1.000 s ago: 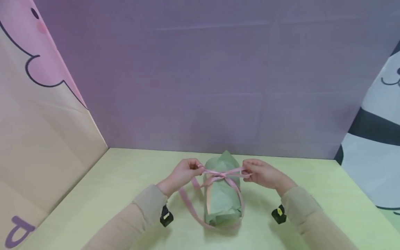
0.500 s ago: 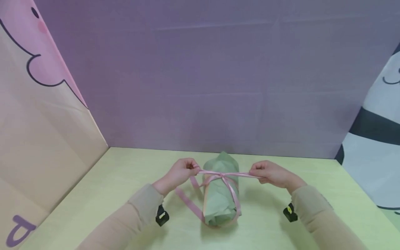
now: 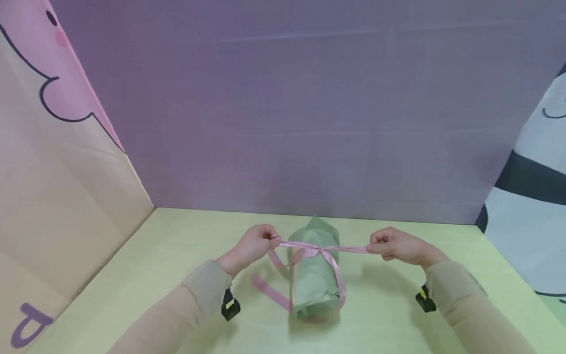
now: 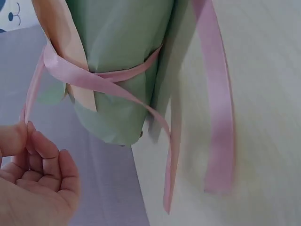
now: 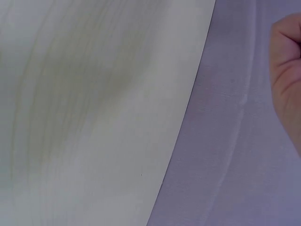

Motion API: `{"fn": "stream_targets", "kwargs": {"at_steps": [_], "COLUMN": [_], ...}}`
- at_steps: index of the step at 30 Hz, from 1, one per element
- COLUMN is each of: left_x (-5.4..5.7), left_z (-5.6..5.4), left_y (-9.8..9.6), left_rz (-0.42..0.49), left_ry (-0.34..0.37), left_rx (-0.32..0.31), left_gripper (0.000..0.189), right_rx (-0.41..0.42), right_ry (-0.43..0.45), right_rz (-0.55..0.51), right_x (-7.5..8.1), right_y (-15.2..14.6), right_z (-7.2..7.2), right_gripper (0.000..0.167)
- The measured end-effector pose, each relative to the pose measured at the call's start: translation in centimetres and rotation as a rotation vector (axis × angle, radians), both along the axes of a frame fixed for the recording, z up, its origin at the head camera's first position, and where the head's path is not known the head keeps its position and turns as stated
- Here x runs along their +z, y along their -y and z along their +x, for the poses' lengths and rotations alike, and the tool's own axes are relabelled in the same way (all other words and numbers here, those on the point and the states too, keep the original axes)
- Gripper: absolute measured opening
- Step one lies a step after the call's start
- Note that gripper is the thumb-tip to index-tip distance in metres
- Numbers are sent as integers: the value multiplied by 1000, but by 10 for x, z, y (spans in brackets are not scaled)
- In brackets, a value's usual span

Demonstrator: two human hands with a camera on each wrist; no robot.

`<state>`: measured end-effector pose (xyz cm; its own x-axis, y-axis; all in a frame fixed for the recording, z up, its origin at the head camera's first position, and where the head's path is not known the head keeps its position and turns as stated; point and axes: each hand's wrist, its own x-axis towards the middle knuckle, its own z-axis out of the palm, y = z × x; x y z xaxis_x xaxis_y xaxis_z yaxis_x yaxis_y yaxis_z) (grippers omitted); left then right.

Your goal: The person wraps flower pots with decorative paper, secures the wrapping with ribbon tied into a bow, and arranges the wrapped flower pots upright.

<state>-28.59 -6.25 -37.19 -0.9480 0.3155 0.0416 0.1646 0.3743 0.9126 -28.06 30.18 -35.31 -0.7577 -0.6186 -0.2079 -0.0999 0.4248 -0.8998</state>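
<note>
A bundle wrapped in green paper lies on the table, with a peach strip showing along its left side. Pink ribbon runs around it and meets in a knot on top. My left hand pinches one part of the ribbon between thumb and forefinger, left of the bundle. On the other side my right hand grips the opposite part, and the ribbon is stretched nearly straight between both hands. In the left wrist view two loose ribbon tails hang beside the bundle. The right wrist view catches only the hand's edge.
The pale yellow table ends at a purple backdrop. A cream panel with a pink cartoon stands at the left, a panda panel at the right. Black wrist cameras hang under both sleeves.
My right hand has moved to the right, drawing its ribbon part out taut and tightening the knot. My left hand has shifted slightly left. The lower left ribbon tail has shortened toward the bundle.
</note>
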Motion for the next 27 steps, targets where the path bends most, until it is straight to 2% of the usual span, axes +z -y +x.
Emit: {"fn": "stream_targets", "kwargs": {"at_steps": [10, 18, 22, 25, 27], "left_x": [-15, -19, -21, -22, -21], "left_z": [5, -3, -12, -17, -19], "left_y": [3, 0, 0, 1, 2], "left_rz": [75, 143, 142, 140, 144], "left_ry": [86, 133, 120, 105, 117], "left_rx": [102, 170, 210, 246, 270], "left_gripper": [7, 7, 7, 8, 7], "right_rx": [34, 31, -9, -73, -125], "right_ry": [21, 23, 10, -28, -47], "right_rz": [31, 84, 192, 265, 259], "right_x": [-6, 0, 5, 12, 16], "right_y": [-12, -10, 0, 12, 18], "right_z": [5, 7, 6, 1, -4], "right_gripper": [34, 36, 41, 42, 41]}}
